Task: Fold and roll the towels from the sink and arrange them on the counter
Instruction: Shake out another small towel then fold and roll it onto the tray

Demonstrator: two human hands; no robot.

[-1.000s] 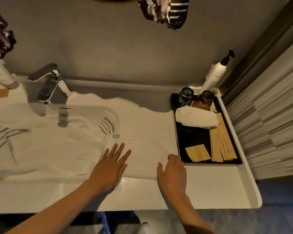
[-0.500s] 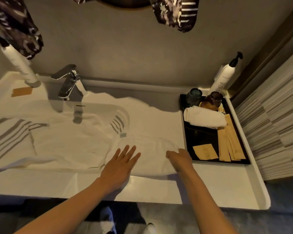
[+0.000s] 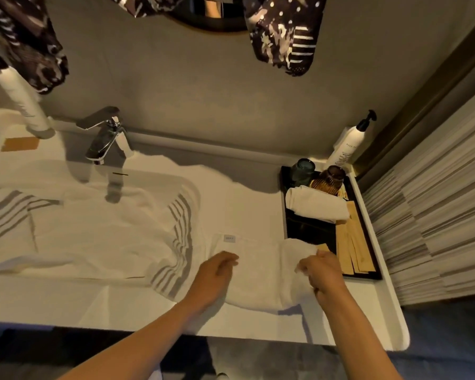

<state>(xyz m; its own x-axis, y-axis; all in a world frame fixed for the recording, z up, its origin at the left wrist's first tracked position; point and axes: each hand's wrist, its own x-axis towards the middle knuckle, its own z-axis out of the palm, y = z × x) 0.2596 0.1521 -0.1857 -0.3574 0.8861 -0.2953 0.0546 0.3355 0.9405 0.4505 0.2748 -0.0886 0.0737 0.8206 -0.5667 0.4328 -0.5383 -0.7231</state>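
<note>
A small white towel (image 3: 261, 272) with a grey label lies folded flat on the white counter (image 3: 340, 325), just right of the sink. My right hand (image 3: 322, 272) grips its right end, which is lifted and curled over toward the left. My left hand (image 3: 214, 272) rests on the towel's left part with fingers bent. A large white towel with grey stripes (image 3: 93, 237) spreads over the sink under the tap. One rolled white towel (image 3: 316, 204) lies on the black tray (image 3: 307, 231) at the right.
A chrome tap (image 3: 104, 138) stands behind the sink. The tray also holds two dark glasses (image 3: 317, 175) and tan paper packets (image 3: 351, 250). White pump bottles stand at back right (image 3: 348, 144) and back left (image 3: 19, 100). Patterned dark cloth hangs above. A striped wall borders the right.
My right hand has closed on the small towel's right end and lifted it over toward the left. My left hand went from flat with spread fingers to curled on the towel.
</note>
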